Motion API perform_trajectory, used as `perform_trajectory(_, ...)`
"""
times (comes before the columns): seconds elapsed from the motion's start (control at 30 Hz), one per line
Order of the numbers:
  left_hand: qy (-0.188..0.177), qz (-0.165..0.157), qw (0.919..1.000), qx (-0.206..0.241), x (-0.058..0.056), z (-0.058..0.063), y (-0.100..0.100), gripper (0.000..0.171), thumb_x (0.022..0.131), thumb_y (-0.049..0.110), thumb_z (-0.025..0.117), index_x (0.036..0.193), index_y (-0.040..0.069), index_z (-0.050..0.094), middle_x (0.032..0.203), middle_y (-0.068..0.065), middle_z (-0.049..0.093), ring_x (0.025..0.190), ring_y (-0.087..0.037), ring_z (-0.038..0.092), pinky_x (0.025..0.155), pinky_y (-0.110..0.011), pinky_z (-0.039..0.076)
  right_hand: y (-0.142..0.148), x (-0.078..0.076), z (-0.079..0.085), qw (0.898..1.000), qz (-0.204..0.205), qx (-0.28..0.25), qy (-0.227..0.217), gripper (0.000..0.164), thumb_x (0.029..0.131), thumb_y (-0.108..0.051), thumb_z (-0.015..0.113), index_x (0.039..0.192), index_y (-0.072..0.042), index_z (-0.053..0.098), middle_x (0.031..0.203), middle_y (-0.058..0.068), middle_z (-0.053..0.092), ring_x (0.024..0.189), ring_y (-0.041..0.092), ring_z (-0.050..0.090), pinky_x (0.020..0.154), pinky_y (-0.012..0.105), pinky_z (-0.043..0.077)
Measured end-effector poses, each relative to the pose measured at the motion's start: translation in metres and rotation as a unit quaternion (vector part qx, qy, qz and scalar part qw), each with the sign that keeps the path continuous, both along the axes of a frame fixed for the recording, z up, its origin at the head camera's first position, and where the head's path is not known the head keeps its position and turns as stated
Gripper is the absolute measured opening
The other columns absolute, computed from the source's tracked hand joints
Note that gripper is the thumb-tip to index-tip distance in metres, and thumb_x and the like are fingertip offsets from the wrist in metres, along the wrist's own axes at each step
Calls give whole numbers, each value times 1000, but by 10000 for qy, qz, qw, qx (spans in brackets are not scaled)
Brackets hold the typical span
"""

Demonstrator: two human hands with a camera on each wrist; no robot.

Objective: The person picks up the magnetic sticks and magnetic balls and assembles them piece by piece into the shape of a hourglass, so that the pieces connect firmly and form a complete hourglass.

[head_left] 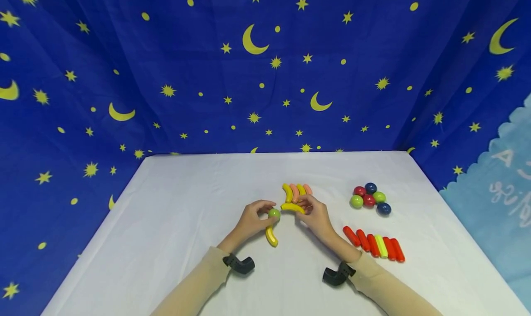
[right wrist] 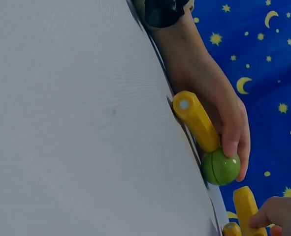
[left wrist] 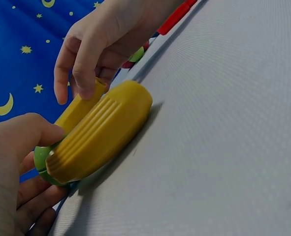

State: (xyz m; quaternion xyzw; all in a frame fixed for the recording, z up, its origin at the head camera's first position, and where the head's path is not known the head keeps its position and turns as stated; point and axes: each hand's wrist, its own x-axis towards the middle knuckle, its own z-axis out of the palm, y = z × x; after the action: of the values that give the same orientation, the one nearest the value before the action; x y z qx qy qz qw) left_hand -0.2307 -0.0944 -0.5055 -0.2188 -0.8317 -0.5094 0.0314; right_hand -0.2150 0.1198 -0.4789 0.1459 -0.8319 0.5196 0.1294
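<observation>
My left hand (head_left: 250, 218) pinches a glossy green ball (head_left: 274, 213) with a seam round it, seen closely in the right wrist view. A yellow toy banana (head_left: 271, 236) lies on the table just below the ball, its upper end by the left thumb; its ribbed side fills the middle of the left wrist view. To the right of the ball, my right hand (head_left: 318, 217) holds another yellow toy banana (head_left: 292, 208) by its right end, its free end pointing at the ball. Behind the right fingers stands a row of curved yellow and pink pieces (head_left: 295, 192), partly hidden.
On the right lies a cluster of red, blue and green balls (head_left: 368, 200). Nearer, beside the right forearm, several red sticks (head_left: 373, 245) and one yellow-green stick (head_left: 381, 246) lie in a slanted row. A starred blue curtain (head_left: 265, 76) closes off the white table (head_left: 186, 223) behind.
</observation>
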Motion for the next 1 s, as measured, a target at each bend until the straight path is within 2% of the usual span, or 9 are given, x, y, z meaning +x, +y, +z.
perform_trajectory(0.17,10,-30,10000,12,1,0,0,35,79,15,77,110,4,67,102,-9,69,90,-21,64,87,-29,53,-5,14,17,9993,287,220,84,31,71,16,65,102,13,61,87,25,68,78,35,62,63,26,51)
perform_trajectory(0.33,-8,-85,10000,16,2,1,0,30,79,17,77,105,5,70,98,-7,68,86,-17,61,83,-26,53,-5,14,17,9993,275,244,11,31,73,15,66,104,14,61,88,25,68,78,36,62,65,28,52)
perform_trajectory(0.5,-112,-167,9996,-200,1,2,0,25,77,17,78,98,8,69,94,-4,67,84,-10,59,81,-21,51,-4,13,17,9991,297,253,-137,32,74,15,67,105,13,61,90,25,67,81,36,62,67,32,53)
perform_trajectory(0.6,-99,-217,9988,-429,1,2,0,23,76,19,78,95,11,67,94,0,65,86,-7,58,84,-22,51,-3,14,20,9991,335,234,-125,30,75,15,66,104,13,61,89,26,67,81,37,63,67,31,54)
perform_trajectory(0.7,59,-228,9983,-542,2,3,1,20,78,24,77,90,13,65,90,2,64,85,-7,58,82,-23,51,-2,14,22,9992,342,183,-59,28,76,14,65,103,13,61,88,27,67,80,38,63,67,27,54)
perform_trajectory(0.77,116,-171,9987,-466,2,3,1,18,79,27,77,84,14,65,85,2,63,82,-7,57,79,-21,51,0,12,22,9995,289,141,11,25,78,13,65,102,13,62,87,26,67,79,37,62,66,24,53)
perform_trajectory(0.87,211,-75,9993,-302,2,3,1,19,81,29,75,74,15,64,76,3,61,75,-7,55,73,-20,48,6,2,9,9997,129,114,156,23,80,9,66,102,8,64,87,21,68,78,31,64,67,22,52)
perform_trajectory(1.0,114,72,9998,-111,5,3,3,24,81,25,76,65,15,61,70,3,59,69,-7,51,67,-17,43,18,-9,-7,9996,-143,111,200,23,80,4,68,103,3,65,88,15,69,81,25,64,69,21,52)
